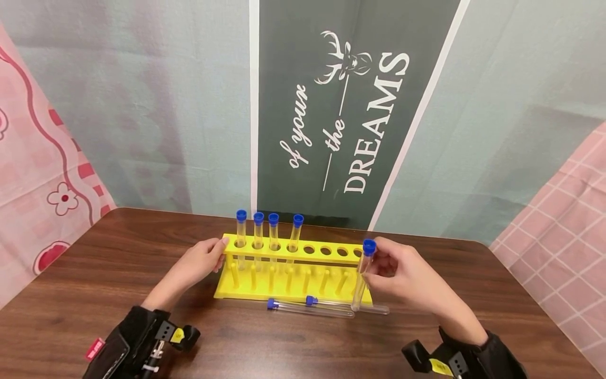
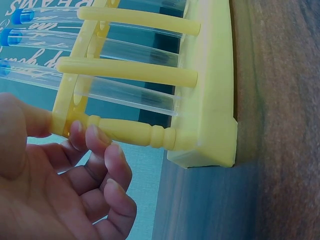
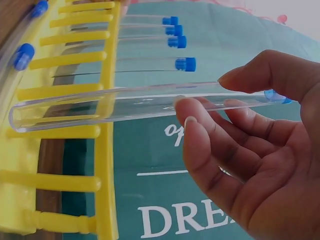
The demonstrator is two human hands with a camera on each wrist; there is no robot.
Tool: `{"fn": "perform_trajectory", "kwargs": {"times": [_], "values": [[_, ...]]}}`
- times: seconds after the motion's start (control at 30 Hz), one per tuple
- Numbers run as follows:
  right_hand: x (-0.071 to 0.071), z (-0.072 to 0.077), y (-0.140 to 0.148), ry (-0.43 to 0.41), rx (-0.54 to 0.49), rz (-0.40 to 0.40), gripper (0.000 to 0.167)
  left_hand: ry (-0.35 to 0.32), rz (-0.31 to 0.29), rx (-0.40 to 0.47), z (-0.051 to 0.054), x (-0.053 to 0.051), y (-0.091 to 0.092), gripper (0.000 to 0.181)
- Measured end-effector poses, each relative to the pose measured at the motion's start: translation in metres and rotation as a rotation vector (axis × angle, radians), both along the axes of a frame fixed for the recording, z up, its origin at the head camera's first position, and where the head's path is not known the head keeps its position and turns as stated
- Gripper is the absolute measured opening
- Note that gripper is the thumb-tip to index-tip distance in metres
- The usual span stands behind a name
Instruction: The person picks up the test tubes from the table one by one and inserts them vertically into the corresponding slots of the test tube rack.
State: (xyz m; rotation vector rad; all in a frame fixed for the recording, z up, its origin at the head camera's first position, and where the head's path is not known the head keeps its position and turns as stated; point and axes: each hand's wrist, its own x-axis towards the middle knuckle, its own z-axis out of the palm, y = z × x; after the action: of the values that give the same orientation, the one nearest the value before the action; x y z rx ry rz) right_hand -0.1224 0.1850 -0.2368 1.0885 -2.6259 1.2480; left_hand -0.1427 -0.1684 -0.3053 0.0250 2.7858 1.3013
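Observation:
A yellow test tube rack (image 1: 293, 284) stands on the table. Several clear test tubes with blue caps (image 1: 241, 216) stand upright in its left holes. My left hand (image 1: 204, 259) pinches the left end of the rack's top bar between thumb and fingers. Between thumb and fingertips, my right hand (image 1: 402, 266) holds a blue-capped test tube (image 3: 145, 104), cap up and slightly tilted, in front of the rack's right end. Its rounded bottom hangs free of the holes. Two more capped test tubes (image 1: 312, 310) lie on the table along the rack's front edge.
The brown wooden table (image 1: 227, 347) reaches back to a hanging cloth (image 1: 199, 105) with white lettering and a deer head. Pink patterned cloth (image 1: 47, 173) hangs at the sides. Dark straps with small devices (image 1: 184, 337) sit on both wrists.

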Motion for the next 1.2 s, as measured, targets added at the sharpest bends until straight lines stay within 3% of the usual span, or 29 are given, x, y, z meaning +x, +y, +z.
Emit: {"fn": "perform_trajectory", "kwargs": {"times": [0.37, 0.57, 0.97, 1.2], "values": [[-0.011, 0.016, -0.013, -0.035, -0.035, -0.001, 0.014, 0.000, 0.004, -0.002, -0.001, -0.002, -0.001, 0.039], [-0.019, 0.024, -0.021, -0.006, -0.037, -0.015, 0.012, 0.004, -0.002, -0.007, -0.001, -0.002, -0.001, 0.039], [-0.028, 0.037, -0.036, -0.034, -0.057, -0.097, 0.015, 0.005, 0.005, -0.007, 0.000, -0.001, 0.000, 0.037], [-0.037, 0.039, -0.043, -0.063, -0.123, -0.082, 0.011, 0.008, 0.005, -0.003, -0.001, -0.001, 0.000, 0.038]]}}
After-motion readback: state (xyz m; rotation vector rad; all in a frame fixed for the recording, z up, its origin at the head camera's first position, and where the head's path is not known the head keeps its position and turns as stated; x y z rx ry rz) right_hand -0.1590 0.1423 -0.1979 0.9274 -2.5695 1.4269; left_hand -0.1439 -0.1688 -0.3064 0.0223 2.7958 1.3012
